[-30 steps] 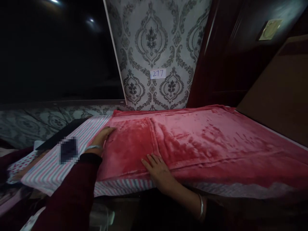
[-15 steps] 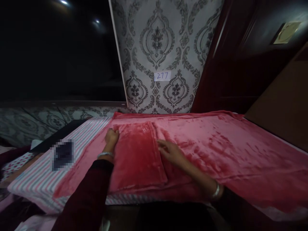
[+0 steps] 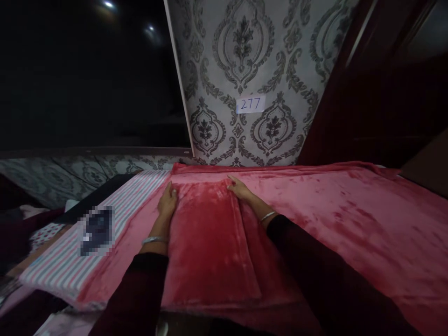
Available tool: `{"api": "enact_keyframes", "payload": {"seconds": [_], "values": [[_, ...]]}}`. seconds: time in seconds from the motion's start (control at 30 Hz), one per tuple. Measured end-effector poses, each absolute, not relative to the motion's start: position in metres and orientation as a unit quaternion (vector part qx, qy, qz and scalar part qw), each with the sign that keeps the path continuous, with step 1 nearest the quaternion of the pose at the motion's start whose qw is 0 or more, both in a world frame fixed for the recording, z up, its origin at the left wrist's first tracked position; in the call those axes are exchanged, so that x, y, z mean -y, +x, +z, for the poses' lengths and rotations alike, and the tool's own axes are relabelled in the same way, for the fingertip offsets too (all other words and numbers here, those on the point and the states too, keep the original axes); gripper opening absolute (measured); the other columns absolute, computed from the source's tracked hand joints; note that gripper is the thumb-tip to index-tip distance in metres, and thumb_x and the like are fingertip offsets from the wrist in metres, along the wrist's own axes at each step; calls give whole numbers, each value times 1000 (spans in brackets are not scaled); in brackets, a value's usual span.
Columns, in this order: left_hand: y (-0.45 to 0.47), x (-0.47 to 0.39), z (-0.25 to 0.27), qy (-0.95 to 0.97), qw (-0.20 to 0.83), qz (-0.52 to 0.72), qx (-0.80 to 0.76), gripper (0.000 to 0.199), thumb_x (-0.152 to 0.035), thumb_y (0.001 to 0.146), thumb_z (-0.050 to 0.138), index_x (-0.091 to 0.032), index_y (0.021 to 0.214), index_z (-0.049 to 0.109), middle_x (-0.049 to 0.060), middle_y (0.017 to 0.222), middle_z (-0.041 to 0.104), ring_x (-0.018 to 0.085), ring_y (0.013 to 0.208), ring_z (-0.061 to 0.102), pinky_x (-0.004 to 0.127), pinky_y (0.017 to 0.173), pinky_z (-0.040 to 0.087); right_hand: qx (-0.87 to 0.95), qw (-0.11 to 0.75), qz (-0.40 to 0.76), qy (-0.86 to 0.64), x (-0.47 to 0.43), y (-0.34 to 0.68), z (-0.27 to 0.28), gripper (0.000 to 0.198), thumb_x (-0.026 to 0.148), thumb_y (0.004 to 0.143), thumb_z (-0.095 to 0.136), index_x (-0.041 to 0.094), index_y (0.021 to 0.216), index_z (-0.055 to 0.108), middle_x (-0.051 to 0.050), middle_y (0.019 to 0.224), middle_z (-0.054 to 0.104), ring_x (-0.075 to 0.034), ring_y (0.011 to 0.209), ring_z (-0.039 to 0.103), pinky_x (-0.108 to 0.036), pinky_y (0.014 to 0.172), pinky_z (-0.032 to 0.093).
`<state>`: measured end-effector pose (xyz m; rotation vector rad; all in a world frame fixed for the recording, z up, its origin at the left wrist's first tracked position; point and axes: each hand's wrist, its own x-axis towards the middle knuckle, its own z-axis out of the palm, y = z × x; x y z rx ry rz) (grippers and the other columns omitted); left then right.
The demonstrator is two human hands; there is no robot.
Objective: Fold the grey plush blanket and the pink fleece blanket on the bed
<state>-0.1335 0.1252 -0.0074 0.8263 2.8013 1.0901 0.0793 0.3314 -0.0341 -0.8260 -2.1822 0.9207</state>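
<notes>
A folded red plush blanket section (image 3: pixel 210 247) lies as a tall rectangle on a wider pink plush blanket (image 3: pixel 336 200). My left hand (image 3: pixel 168 200) is at the far left corner of the folded section, its thumb and fingers closed about the edge. At the far right corner, my right hand (image 3: pixel 241 190) grips the plush between thumb and fingers. The fabric partly hides the fingertips of both hands. Each wrist wears a silver bangle.
A striped cloth (image 3: pixel 66 261) shows under the blanket at left, with a blurred dark object (image 3: pixel 97 231) on it. Behind stand a large black screen (image 3: pixel 87 79) and a patterned wall with a paper label marked 277 (image 3: pixel 250 104). A brown panel (image 3: pixel 427 163) stands at right.
My right hand has moved from the folded section's right side up to its far right corner. My left hand stays near the far left corner. The view has shifted slightly.
</notes>
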Motion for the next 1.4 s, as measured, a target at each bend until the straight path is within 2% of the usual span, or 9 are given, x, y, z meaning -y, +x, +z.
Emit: {"api": "enact_keyframes", "payload": {"seconds": [0.1, 0.2, 0.3, 0.5, 0.63, 0.87, 1.1, 1.3, 1.4], "values": [[-134, -128, -8, 319, 17, 264, -910, 51, -30, 102, 46, -29, 152, 54, 7, 147, 64, 28, 133, 62, 41, 111, 49, 828, 271, 340, -355, -337, 71, -38, 46, 11, 86, 58, 18, 129, 72, -5, 105, 78, -17, 90, 72, -29, 89, 57], [-133, -130, -8, 314, 15, 209, -926, 46, -27, 101, 45, -28, 142, 66, 10, 139, 69, 29, 125, 66, 41, 106, 53, 831, 247, 305, -394, -335, 71, -46, 50, 4, 87, 51, 17, 130, 73, -10, 120, 76, -21, 110, 71, -32, 100, 53], [-130, -132, -9, 302, 3, 201, -932, 47, -27, 102, 42, -25, 143, 65, 13, 138, 69, 31, 123, 67, 43, 103, 54, 840, 228, 264, -415, -329, 73, -48, 52, 5, 90, 49, 17, 136, 70, -15, 131, 72, -25, 120, 67, -37, 107, 50], [-133, -131, -8, 313, 11, 196, -929, 49, -31, 102, 40, -24, 146, 62, 16, 136, 69, 33, 123, 67, 46, 101, 55, 872, 199, 194, -404, -348, 98, -21, 52, 9, 97, 43, 20, 142, 66, -7, 139, 69, -19, 127, 63, -27, 108, 46], [-135, -132, -9, 323, 14, 187, -928, 52, -38, 101, 45, -23, 150, 57, 17, 134, 69, 34, 124, 66, 46, 101, 54, 871, 170, 126, -443, -380, 142, -8, 57, 10, 97, 43, 17, 153, 55, -15, 148, 61, -28, 138, 53, -38, 111, 44], [-119, -133, 10, 326, -52, 125, -936, 48, -30, 102, 37, -23, 144, 60, 21, 132, 63, 37, 111, 69, 49, 92, 55, 866, 127, 79, -477, -399, 173, -15, 38, 16, 98, 46, 14, 123, 75, -20, 131, 68, -33, 127, 57, -43, 103, 46], [-135, -130, 16, 347, -90, 100, -928, 47, -31, 103, 39, -21, 146, 55, 21, 134, 58, 35, 110, 69, 47, 92, 55, 854, 173, 79, -485, -398, 166, -23, 40, 14, 99, 42, 15, 124, 74, -19, 129, 69, -30, 123, 59, -39, 101, 45], [-142, -130, -1, 333, -67, 147, -929, 53, -33, 101, 44, -19, 151, 53, 21, 136, 60, 35, 117, 66, 48, 99, 54, 889, 237, 88, -381, -370, 132, -16, 57, 25, 102, 45, 19, 158, 46, -13, 161, 46, -26, 149, 40, -40, 120, 35], [-146, -128, -1, 336, -62, 168, -925, 55, -36, 102, 41, -18, 153, 51, 21, 136, 62, 35, 122, 64, 47, 101, 54, 895, 228, 176, -340, -355, 97, -8, 60, 31, 105, 39, 20, 164, 36, -11, 151, 58, -23, 138, 54, -37, 114, 44]]}}
